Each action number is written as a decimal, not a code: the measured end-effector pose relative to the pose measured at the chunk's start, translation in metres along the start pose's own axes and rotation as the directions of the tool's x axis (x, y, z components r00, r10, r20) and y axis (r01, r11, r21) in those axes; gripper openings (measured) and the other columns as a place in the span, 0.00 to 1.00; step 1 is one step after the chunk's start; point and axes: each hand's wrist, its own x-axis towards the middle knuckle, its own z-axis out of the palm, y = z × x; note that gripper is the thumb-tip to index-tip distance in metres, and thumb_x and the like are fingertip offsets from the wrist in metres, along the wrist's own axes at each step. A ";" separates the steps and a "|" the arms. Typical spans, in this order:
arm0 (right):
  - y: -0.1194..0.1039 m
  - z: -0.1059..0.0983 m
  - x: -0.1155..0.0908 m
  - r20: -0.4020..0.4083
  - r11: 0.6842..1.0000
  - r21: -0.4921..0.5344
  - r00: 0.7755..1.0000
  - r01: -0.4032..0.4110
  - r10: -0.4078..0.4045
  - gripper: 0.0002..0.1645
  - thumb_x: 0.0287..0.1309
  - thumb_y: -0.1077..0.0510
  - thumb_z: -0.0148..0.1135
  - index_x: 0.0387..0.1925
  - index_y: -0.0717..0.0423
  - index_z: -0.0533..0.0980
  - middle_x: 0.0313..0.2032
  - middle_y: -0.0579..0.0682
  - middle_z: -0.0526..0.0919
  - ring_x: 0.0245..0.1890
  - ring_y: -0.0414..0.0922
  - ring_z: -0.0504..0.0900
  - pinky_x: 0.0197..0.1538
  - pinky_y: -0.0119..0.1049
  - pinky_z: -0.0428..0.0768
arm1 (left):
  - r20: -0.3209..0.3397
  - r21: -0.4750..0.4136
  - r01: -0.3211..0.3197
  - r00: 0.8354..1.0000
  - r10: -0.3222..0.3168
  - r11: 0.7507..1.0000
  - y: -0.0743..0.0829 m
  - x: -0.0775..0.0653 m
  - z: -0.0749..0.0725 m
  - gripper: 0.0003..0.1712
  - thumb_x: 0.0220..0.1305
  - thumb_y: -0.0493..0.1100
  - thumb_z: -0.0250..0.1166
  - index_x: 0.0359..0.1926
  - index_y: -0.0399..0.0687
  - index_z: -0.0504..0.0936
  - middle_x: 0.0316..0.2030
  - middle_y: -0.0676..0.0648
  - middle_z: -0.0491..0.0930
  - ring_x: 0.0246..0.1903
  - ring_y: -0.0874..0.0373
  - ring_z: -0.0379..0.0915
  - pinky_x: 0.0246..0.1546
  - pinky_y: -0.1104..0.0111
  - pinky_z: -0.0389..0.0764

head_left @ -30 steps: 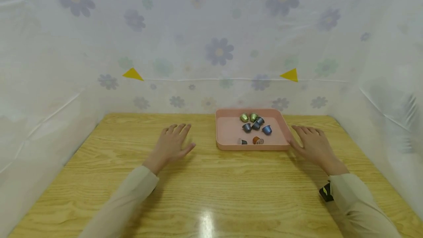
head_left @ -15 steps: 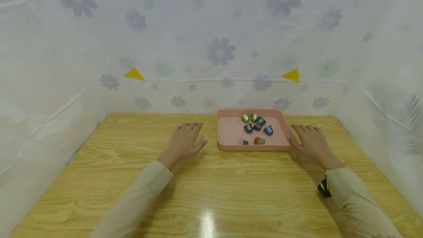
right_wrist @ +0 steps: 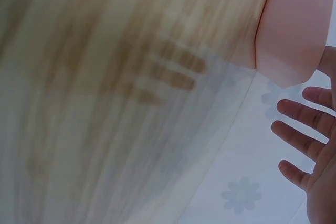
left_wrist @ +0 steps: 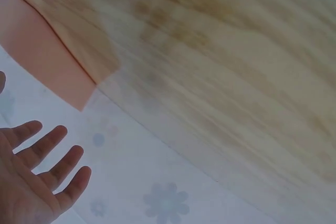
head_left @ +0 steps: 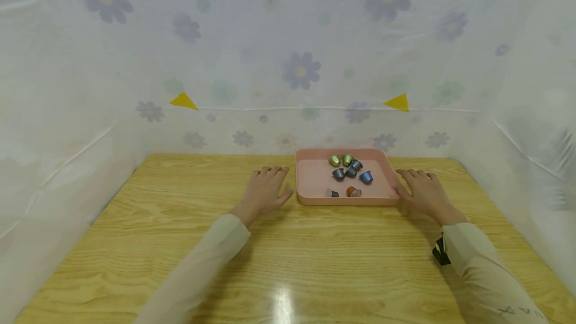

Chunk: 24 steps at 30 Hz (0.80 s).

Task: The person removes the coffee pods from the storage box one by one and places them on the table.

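A pink rectangular tray (head_left: pixel 348 201) sits on the wooden table in the head view, and several coffee capsules lie loose in it. Two green capsules (head_left: pixel 347 159) are at the back, dark ones (head_left: pixel 338 174) and a blue one (head_left: pixel 366 177) in the middle. An orange capsule (head_left: pixel 353 192) lies by the front wall. My left hand (head_left: pixel 266 191), fingers spread, is just left of the tray; the left wrist view shows a gap between the fingers (left_wrist: pixel 50 145) and the tray wall (left_wrist: pixel 50 59). Beside the right wall is my right hand (head_left: pixel 425 194), its thumb at the wall, contact unclear.
The wood-grain table (head_left: pixel 288 249) stretches in front of the tray. A pale flowered curtain (head_left: pixel 252 39) encloses the back and sides, with two yellow triangles (head_left: pixel 397 102) on it. A small black object (head_left: pixel 441 252) is at the right cuff.
My left hand has moved right, toward the tray's left side. The right hand stays by the right wall, hardly shifted. Tray and capsules stay in place.
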 end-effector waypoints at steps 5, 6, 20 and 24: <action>0.002 -0.001 0.001 0.013 1.000 0.025 1.000 0.003 -0.004 0.28 0.61 0.50 0.51 0.59 0.61 0.67 0.52 0.64 0.74 0.51 0.65 0.70 0.52 0.64 0.63 | 0.008 -0.004 0.005 1.000 -0.005 1.000 0.006 0.008 -0.001 0.34 0.64 0.63 0.44 0.67 0.53 0.59 0.60 0.47 0.68 0.58 0.46 0.63 0.56 0.50 0.65; 0.002 -0.001 0.001 0.012 1.000 0.030 1.000 0.006 -0.006 0.27 0.62 0.50 0.51 0.58 0.61 0.67 0.52 0.64 0.74 0.51 0.65 0.71 0.52 0.64 0.63 | 0.008 -0.010 0.006 1.000 -0.006 1.000 0.008 0.009 -0.001 0.34 0.65 0.63 0.44 0.67 0.53 0.60 0.60 0.47 0.68 0.58 0.46 0.63 0.56 0.50 0.66; 0.003 0.006 0.009 0.008 0.998 0.047 0.999 0.051 -0.052 0.24 0.61 0.53 0.52 0.56 0.60 0.70 0.50 0.62 0.75 0.49 0.63 0.72 0.49 0.64 0.64 | 0.084 0.036 0.026 0.996 -0.029 0.999 0.024 0.023 0.005 0.35 0.66 0.64 0.38 0.68 0.55 0.57 0.61 0.48 0.67 0.59 0.46 0.63 0.56 0.51 0.66; 0.001 0.005 0.010 0.020 0.998 0.039 0.999 0.049 -0.050 0.24 0.60 0.54 0.53 0.56 0.60 0.70 0.51 0.63 0.75 0.49 0.63 0.72 0.49 0.64 0.65 | 0.071 0.062 0.016 0.997 -0.020 0.998 0.026 0.023 0.008 0.33 0.66 0.63 0.39 0.67 0.55 0.59 0.59 0.49 0.69 0.58 0.47 0.65 0.55 0.52 0.68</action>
